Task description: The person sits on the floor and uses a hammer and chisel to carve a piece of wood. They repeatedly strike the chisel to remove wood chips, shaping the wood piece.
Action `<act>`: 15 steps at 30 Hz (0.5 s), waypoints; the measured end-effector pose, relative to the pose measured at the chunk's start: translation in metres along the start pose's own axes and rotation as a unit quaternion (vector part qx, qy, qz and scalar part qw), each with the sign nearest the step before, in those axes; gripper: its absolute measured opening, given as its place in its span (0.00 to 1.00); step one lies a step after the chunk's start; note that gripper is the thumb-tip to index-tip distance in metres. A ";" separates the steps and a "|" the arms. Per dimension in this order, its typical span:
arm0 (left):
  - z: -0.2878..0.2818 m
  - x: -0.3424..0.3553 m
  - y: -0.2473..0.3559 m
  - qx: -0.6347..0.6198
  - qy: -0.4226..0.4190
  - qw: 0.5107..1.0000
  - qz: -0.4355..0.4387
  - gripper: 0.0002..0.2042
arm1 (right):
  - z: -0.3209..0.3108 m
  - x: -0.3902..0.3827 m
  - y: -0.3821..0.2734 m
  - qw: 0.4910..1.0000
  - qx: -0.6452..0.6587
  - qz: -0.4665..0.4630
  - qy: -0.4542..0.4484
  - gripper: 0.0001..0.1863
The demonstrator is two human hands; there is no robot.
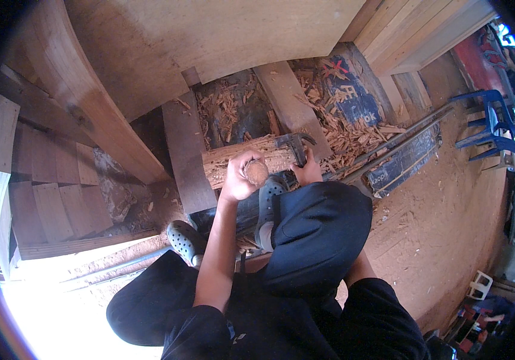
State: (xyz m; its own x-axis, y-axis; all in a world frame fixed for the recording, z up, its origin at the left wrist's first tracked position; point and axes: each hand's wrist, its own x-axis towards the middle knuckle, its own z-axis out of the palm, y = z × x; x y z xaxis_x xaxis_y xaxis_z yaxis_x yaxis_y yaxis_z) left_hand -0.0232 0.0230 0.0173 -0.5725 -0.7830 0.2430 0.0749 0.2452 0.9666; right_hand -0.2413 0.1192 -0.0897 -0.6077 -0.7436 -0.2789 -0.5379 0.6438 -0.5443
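Wood block (220,161) reaches from the left plank (183,153) to the right plank (296,102), near their lower ends. Left hand (238,180) has fingers wrapped around a round wooden piece (257,173); right hand (309,171) has fingers clamped on a dark tool (297,150). Good control probably needs firm grips and the shoe (267,201) kept clear.

The person wears a black shirt (281,324) in plain, matte cloth with a small whitish mark on its front. Its loose left sleeve (194,327) and right sleeve (383,312), left and right of the shirt's front, leave both forearms bare; the left hand (240,178) and right hand (309,170) are bare too. Just beyond the shirt come wide, very dark trousers (323,222), bluish where light catches the folds. Farthest from the shirt are greyish-green clogs (185,241), rounded at the toe and dotted with round holes.
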 end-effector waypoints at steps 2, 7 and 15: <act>0.000 0.000 0.000 -0.015 0.000 1.000 -0.005 0.18 | 0.000 0.000 0.000 1.000 0.002 0.000 -0.004 0.45; 0.000 0.001 -0.001 0.001 0.000 1.000 0.003 0.18 | -0.001 0.000 -0.002 0.999 -0.027 0.029 -0.008 0.46; 0.002 -0.005 0.003 -0.014 -0.003 1.000 -0.019 0.18 | 0.001 -0.004 0.005 0.999 -0.015 0.026 -0.021 0.48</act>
State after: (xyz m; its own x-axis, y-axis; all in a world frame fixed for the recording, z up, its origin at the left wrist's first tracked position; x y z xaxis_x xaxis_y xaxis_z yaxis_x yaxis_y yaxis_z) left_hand -0.0220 0.0291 0.0184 -0.5802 -0.7879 0.2065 0.0757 0.2003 0.9768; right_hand -0.2406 0.1251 -0.0918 -0.6108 -0.7149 -0.3403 -0.5231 0.6870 -0.5044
